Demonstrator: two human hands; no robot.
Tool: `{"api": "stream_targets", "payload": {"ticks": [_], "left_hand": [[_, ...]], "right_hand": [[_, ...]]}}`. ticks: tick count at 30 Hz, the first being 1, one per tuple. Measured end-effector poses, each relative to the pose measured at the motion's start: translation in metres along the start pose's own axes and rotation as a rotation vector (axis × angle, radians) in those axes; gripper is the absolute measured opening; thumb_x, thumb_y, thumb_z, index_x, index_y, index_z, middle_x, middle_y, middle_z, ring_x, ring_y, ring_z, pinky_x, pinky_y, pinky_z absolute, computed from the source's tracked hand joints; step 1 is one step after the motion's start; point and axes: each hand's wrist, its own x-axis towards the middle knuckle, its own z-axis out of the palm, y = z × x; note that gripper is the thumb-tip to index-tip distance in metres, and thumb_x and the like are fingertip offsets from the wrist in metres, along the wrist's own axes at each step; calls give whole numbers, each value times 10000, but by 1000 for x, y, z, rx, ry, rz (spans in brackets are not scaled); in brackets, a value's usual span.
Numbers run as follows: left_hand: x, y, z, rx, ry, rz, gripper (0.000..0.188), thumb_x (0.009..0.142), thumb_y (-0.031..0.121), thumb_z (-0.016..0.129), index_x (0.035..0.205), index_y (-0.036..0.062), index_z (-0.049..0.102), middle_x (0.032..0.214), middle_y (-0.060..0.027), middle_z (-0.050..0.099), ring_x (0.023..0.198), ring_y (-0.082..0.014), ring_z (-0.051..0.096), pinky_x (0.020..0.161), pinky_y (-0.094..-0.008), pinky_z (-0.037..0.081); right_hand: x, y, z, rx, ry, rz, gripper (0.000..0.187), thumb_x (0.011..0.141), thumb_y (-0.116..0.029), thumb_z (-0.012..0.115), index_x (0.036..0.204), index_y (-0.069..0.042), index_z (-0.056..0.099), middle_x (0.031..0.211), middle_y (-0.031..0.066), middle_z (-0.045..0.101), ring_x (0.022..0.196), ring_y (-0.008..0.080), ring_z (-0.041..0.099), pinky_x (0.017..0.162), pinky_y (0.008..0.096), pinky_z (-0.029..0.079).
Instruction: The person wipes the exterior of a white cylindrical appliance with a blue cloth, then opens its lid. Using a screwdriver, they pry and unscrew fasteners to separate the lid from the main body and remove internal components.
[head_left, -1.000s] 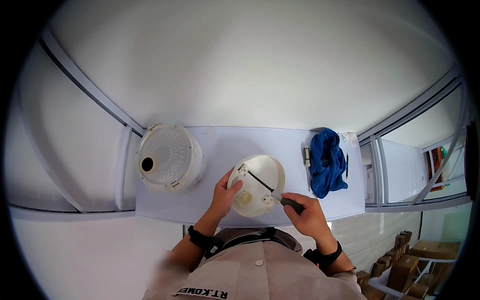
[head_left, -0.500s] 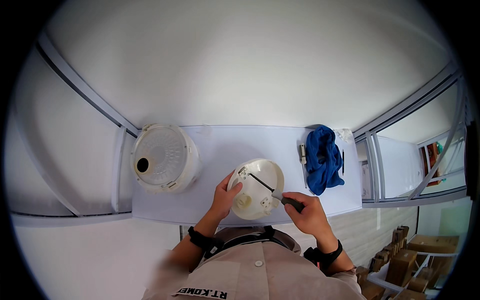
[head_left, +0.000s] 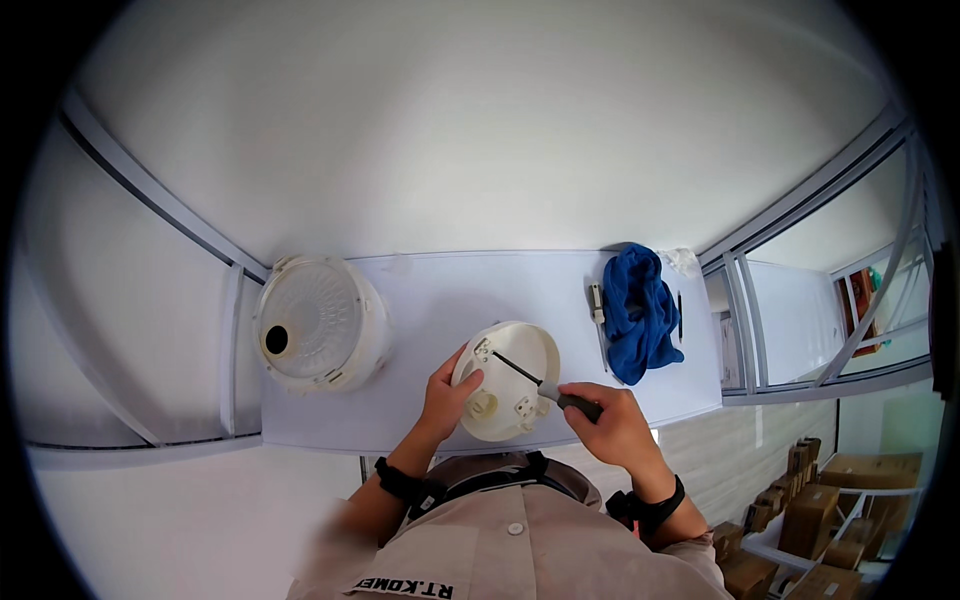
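My left hand (head_left: 447, 397) grips the left rim of a round, bowl-shaped white plastic cover (head_left: 527, 360), which is tilted with its hollow inside facing me. Wrapped around the grey handle of a screwdriver (head_left: 572, 401) is my right hand (head_left: 610, 425). The dark shaft crosses the inside of the cover, and its tip is at a small fitting (head_left: 484, 351) near the upper left rim. Whether the tip sits in a screw is too small to tell. Moulded bosses and another fitting show lower inside the cover.
On the table's left stands a large round white plastic housing (head_left: 318, 310) with a dark hole in its top. A crumpled blue cloth (head_left: 637, 315) lies at the right, between a second screwdriver (head_left: 598, 308) and a thin dark tool (head_left: 680, 316). Cardboard boxes (head_left: 810, 520) stand beyond at lower right.
The view has shifted slightly, so the things on the table appear a little further left. Both hands keep their hold, and the screwdriver tip stays at the same upper left fitting.
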Motion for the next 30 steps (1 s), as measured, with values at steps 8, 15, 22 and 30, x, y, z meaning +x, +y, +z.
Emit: {"api": "stream_targets", "payload": {"ticks": [8,15,22,30], "left_hand": [[24,-33,-14,497,36,177,465,991,151,717,1418,-17,640,1238,-169,736,1116,-256,712,979,-390,556],[20,-10,0,949,98,242,393,943,222,705,1260,-10,691,1162,-248,710,1093,-447,683,975,-496,538],[15,-14,2,753,106,235,309,954,108,671,1232,-26,661,1146,-205,723,1077,-339,707,971,-433,542],[10,7,17,721,-6,137,384,966,56,611,1333,-5,517,1166,-217,720,1103,-327,711,991,-422,533]], "right_hand": [[24,-38,4,-138,216,-201,336,842,-19,820,1129,-9,645,1047,174,656,762,336,715,643,385,569],[52,-3,29,-189,437,-524,384,849,-89,877,1134,-6,633,989,168,687,716,298,692,621,374,572],[35,-13,9,-214,313,-235,319,871,-125,835,1076,-16,617,868,176,681,662,358,690,600,425,560],[13,-18,-27,-248,127,32,244,939,-142,781,1101,15,688,729,215,696,617,394,687,549,433,503]]}}
